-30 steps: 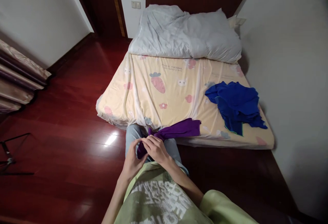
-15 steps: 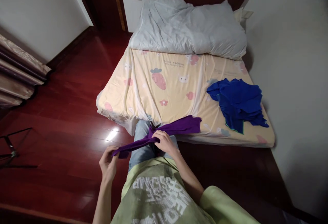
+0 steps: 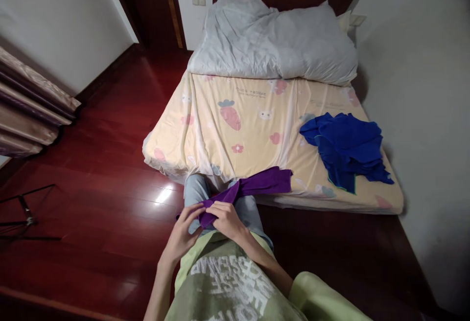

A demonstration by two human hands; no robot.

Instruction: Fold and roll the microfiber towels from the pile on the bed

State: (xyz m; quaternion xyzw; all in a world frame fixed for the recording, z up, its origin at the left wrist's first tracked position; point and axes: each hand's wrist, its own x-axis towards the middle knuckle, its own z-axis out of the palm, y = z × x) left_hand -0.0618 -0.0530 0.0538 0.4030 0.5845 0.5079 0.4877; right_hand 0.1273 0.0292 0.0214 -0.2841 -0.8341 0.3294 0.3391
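A long purple cloth lies partly on the near edge of the bed and runs down to the left over the person's legs. My left hand is closed on its near end, thumb below and fingers on top. Close beside it, nearly touching, my right hand pinches the same cloth. A short piece of the purple fabric sticks out left of my left hand, and a folded corner hangs below between the hands. On the right part of the bed rests a crumpled blue cloth.
The bed has a yellow patterned sheet, with a grey-white quilt bunched at the far end. Curtains hang at the left, above a black metal stand on the red wooden floor. A wall borders the bed's right side.
My left hand has moved right and now sits beside my right hand. My right hand has shifted slightly left and down. The stretch of cloth between them has bunched up, and the view has shifted slightly.
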